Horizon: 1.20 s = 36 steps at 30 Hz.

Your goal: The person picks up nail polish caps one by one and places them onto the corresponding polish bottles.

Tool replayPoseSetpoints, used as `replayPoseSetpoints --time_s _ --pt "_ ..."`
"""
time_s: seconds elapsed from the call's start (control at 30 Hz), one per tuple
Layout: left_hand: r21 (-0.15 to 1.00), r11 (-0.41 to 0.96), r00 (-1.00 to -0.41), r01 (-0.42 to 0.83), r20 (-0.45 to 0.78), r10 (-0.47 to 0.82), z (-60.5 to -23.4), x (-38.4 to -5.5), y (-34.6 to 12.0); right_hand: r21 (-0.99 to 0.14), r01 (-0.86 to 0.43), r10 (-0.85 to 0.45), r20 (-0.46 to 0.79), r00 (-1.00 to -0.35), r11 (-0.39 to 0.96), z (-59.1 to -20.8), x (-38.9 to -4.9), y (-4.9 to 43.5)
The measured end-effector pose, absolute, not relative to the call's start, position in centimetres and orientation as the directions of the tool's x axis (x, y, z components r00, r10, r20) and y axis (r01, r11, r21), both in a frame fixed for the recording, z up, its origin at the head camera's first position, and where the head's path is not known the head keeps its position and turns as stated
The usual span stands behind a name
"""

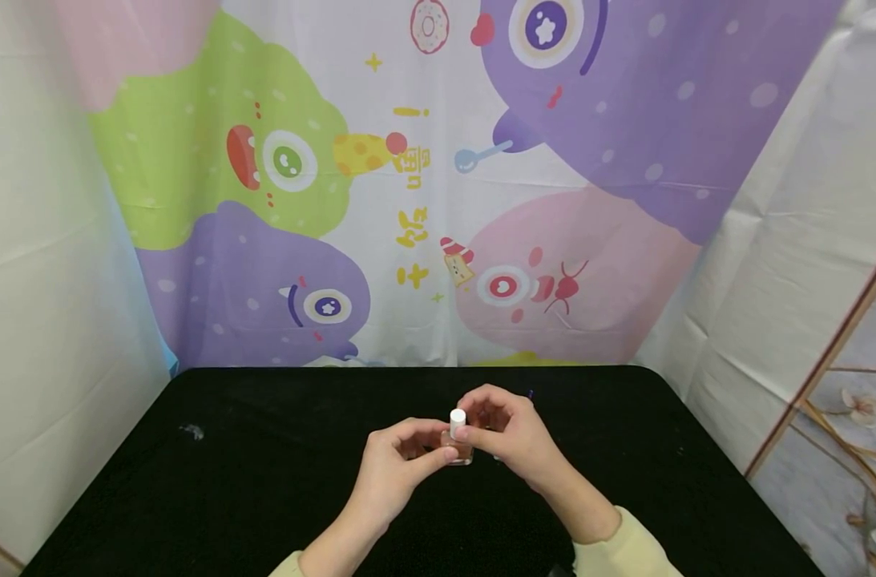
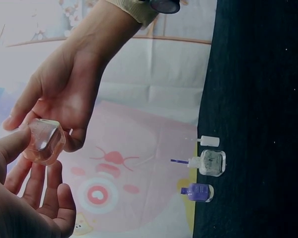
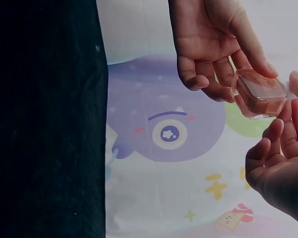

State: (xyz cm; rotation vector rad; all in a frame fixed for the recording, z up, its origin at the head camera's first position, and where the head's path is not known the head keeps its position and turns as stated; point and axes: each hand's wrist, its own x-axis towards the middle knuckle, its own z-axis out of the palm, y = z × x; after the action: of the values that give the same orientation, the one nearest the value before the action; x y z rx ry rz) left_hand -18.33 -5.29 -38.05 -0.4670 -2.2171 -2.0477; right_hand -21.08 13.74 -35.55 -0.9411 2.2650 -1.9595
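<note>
The left grip (image 1: 393, 469) pinches the peach bottle (image 3: 260, 95) and the right grip (image 1: 515, 433) its white cap (image 1: 458, 420) just above, apparently seated but not yet released, leaving capwork unfinished, with a clear bottle (image 2: 212, 163) and purple bottle (image 2: 196, 192) beyond the right grip.

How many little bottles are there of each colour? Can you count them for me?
Peach bottle, held in the hands: 1
Clear bottle, on the table: 1
Purple bottle, beside the clear one: 1
Total: 3 bottles
</note>
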Motion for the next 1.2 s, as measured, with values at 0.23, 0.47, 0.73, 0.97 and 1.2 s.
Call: replayPoseSetpoints --time_s 0.23,0.47,0.73,0.97,1.2 --pt "0.96 0.056 -0.951 0.275 0.263 0.16 -38.2 -18.4 -5.3 -0.917 -0.396 -0.431 0.336 -0.837 0.053 -35.6 -21.1 13.6" --pt "0.957 0.057 -0.949 0.284 0.272 0.161 -38.3 -18.4 -5.3 -0.91 -0.412 -0.446 0.353 -0.822 0.041 -35.7 -21.2 13.8" --pt "0.964 0.049 -0.954 0.263 0.252 0.159 -38.3 -18.4 -5.4 -0.892 -0.452 -0.458 0.403 -0.792 -0.004 -35.9 -21.4 14.6" --pt "0.965 0.051 -0.955 0.255 0.244 0.168 -38.3 -18.3 -5.3 -0.885 -0.462 -0.5 0.423 -0.755 -0.051 -35.7 -21.3 14.7" --pt "0.967 0.049 -0.953 0.251 0.238 0.185 -38.3 -18.2 -5.3 -0.888 -0.449 -0.549 0.427 -0.718 -0.103 -35.6 -21.2 14.5"
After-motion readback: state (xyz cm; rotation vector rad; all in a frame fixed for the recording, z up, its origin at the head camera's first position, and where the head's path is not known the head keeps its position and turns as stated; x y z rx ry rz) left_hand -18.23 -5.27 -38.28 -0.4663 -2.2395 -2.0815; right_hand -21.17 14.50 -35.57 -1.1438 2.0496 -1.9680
